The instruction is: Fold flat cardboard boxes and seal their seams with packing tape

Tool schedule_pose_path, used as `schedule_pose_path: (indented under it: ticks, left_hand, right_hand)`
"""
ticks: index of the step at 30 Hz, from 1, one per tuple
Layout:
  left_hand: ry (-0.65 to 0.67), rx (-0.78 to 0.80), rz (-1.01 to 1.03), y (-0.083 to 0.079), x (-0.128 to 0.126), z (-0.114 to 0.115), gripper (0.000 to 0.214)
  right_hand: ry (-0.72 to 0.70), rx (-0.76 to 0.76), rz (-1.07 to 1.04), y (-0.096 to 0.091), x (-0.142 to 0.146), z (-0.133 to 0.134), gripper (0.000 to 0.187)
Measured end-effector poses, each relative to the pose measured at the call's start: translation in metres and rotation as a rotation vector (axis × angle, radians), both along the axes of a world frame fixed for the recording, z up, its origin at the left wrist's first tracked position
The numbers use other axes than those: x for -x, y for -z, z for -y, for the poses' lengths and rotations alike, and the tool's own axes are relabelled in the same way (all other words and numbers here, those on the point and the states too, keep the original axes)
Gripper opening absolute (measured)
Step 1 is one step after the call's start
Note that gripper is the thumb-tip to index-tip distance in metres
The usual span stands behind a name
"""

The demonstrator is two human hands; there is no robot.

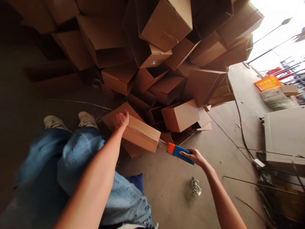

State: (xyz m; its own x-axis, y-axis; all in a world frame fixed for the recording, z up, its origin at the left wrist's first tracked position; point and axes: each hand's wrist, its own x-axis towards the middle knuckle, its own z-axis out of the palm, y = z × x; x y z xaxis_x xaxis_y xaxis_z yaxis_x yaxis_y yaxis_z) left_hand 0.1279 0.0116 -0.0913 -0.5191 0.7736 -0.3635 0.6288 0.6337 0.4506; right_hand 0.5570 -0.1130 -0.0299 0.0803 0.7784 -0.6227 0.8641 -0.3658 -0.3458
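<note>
My left hand [121, 120] grips the far corner of a taped cardboard box [140, 135], which is tilted on the concrete floor in front of my legs. My right hand [193, 157] is wrapped around a blue and orange utility knife [178, 153]. A thin metal blade at the knife's orange end reaches toward the box's near end, close to the taped seam. I cannot tell whether the blade touches the cardboard.
A large heap of brown cardboard boxes [152, 41] rises ahead. My jeans-clad legs and white shoes [87, 119] lie at left. Black cables [243, 133] cross the floor toward a white appliance [284, 136]. A crumpled patterned scrap [195, 186] lies near my right arm.
</note>
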Motion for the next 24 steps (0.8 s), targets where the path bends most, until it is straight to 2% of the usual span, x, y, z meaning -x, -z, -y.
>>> schedule_pose_path:
  ticks: [5,14,18,24]
  left_hand:
    - [0.002,0.014,0.001,-0.004,-0.001,0.001,0.065]
    - [0.002,0.01,-0.005,-0.009,-0.001,0.005,0.065]
    - [0.004,0.014,0.002,-0.011,-0.001,0.005,0.065]
    - [-0.001,0.009,-0.007,-0.007,-0.002,0.003,0.066]
  right_hand:
    - [-0.005,-0.011,-0.003,0.008,0.016,-0.001,0.062]
    - [-0.042,-0.069,0.009,0.054,0.063,-0.02,0.061]
    - [-0.049,-0.059,0.025,0.058,0.066,-0.018,0.061]
    - [-0.053,-0.043,0.137,0.054,0.078,-0.012,0.065]
